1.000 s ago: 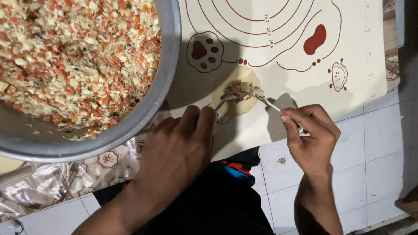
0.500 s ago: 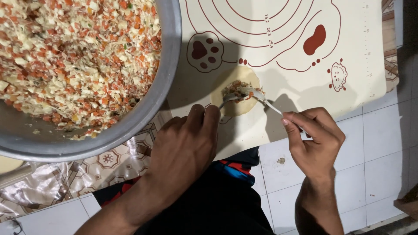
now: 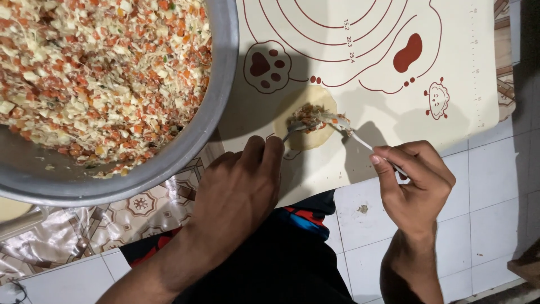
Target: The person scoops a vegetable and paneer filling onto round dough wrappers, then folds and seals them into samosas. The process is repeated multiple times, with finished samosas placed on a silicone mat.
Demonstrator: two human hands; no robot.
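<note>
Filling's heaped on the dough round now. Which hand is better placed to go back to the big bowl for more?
Probably the left hand: it sits beside the metal bowl rim with its utensil. The right hand is across the dough round, farther off.

Left hand [image 3: 239, 188] knuckles up, fingers curled, fingertips pinched together at the front. Right hand [image 3: 416, 183] in pinch grip, thumb against index, wrist bent inward.
</note>
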